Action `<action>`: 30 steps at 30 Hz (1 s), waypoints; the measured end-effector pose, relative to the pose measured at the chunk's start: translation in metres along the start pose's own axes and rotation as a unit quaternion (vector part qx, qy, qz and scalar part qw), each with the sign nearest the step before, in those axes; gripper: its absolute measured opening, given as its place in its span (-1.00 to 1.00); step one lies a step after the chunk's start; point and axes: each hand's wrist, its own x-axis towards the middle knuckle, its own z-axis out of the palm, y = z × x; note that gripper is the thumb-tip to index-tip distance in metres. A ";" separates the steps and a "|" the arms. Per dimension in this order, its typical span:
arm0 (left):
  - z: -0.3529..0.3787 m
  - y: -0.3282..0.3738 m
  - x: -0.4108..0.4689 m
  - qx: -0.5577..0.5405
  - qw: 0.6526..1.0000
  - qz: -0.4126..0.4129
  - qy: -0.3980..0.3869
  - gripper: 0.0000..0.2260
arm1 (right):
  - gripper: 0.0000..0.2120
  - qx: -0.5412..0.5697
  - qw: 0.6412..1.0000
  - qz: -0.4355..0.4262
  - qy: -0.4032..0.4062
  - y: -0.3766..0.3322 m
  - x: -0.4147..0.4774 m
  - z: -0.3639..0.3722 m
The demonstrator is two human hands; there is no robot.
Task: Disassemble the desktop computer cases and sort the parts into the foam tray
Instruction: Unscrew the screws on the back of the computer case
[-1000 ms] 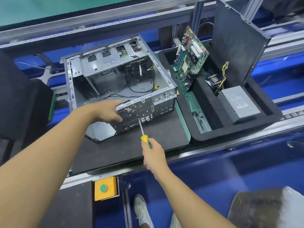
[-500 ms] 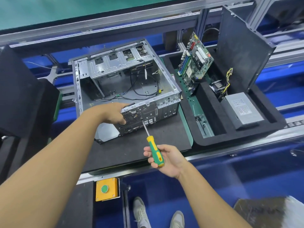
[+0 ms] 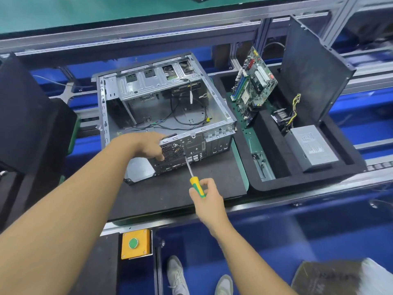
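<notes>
A: Head view: what are the hands doing?
B: Left hand (image 3: 148, 145) is gripping the computer case (image 3: 210, 141) at its rear edge; right hand (image 3: 209, 199) is holding a screwdriver (image 3: 196, 184), tip against the back panel.
A: Foam tray (image 3: 297, 184)?
B: Sitting just right of the case, holding the motherboard (image 3: 255, 81) and power supply (image 3: 312, 145).

Grey aluminium rails (image 3: 212, 21) run across blue panels (image 3: 361, 111), with a yellow box (image 3: 140, 254) bearing a green button (image 3: 133, 243) in front.
</notes>
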 end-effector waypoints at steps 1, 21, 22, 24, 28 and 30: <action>0.000 0.000 -0.001 -0.001 1.000 0.000 0.001 -0.50 | -0.80 0.092 0.992 0.076 -0.037 -0.004 0.003 -0.003; -0.017 0.014 0.000 0.064 0.996 -0.033 -0.062 -0.39 | -0.66 0.273 0.911 0.218 -0.217 -0.006 0.019 -0.022; -0.020 0.018 0.001 0.052 0.994 -0.047 -0.086 -0.33 | -0.61 0.329 0.879 0.234 -0.255 -0.004 0.019 -0.028; -0.022 0.026 0.005 0.007 0.987 -0.067 -0.145 -0.44 | -0.60 0.407 0.836 0.232 -0.285 0.004 0.017 -0.036; -0.021 0.025 0.014 -0.028 0.979 -0.085 -0.182 -0.89 | -0.60 0.553 0.756 0.231 -0.263 0.026 0.008 -0.034; -0.021 0.023 0.017 -0.042 0.979 -0.088 -0.181 -0.92 | -0.60 0.582 0.717 0.247 -0.293 0.034 0.007 -0.030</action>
